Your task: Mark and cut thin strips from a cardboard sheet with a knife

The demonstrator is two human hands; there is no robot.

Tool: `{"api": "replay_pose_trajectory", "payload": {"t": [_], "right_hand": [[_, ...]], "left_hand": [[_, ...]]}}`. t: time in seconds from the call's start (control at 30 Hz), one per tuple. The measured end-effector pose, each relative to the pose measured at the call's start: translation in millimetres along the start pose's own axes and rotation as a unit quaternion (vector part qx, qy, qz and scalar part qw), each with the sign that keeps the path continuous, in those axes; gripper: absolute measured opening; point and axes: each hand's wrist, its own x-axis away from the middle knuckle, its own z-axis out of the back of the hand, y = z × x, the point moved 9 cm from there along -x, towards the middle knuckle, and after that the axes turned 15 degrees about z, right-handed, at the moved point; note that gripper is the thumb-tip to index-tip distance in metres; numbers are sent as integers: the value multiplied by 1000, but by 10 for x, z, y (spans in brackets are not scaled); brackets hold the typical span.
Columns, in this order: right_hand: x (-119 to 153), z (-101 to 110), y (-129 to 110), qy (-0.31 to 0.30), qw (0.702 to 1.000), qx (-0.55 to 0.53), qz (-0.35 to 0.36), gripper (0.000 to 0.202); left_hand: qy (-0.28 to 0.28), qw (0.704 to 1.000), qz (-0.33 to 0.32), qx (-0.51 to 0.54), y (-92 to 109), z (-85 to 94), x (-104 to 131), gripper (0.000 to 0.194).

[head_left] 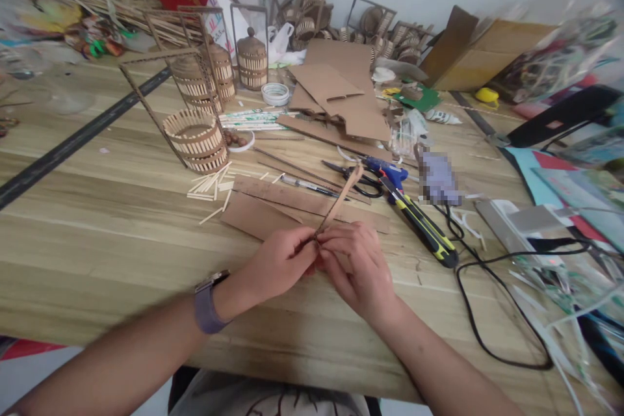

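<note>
Both hands meet over the front of the table, pinching a thin brown strip point(342, 200) that slants up and away to the right. My left hand point(275, 264), with a watch on its wrist, has its fingers closed on the strip's near part. Fingertips of my right hand point(359, 268) press the strip right beside the left thumb; its lower end is hidden by the fingers. Just beyond the hands lie flat cardboard pieces point(258, 211) and a pen point(312, 187). Dark-bladed scissors point(341, 172), a blue glue gun point(387, 169) and a yellow-black utility knife point(422, 224) lie to the right.
A small slatted basket point(195, 146) with a tall handle stands at left, near loose pale sticks point(209, 187). Similar lidded baskets point(252, 62) stand behind. Cardboard sheets point(336, 88) and white tape rolls point(275, 94) lie farther back. A black cable point(472, 318) loops at right.
</note>
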Motion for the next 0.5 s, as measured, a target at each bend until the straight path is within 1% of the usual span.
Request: {"api": "replay_pose_trajectory", "payload": {"t": [0.1,0.2,0.4,0.5], "right_hand": [[1,-15,-11,-16,999,31,9,17],[2,-10,-15,-19,999,45,14,18],[-27,41,-16,-5,999,42,1,19],[-34,61,14,9,999,21,-23,19]], "left_hand": [[-7,999,17,33,-30,3,-7,25],[-7,999,19,50,-38,0,-8,25],[4,999,2,32,-29,-5,-6,24],[9,1000,-7,20,-26,4,4,23]]}}
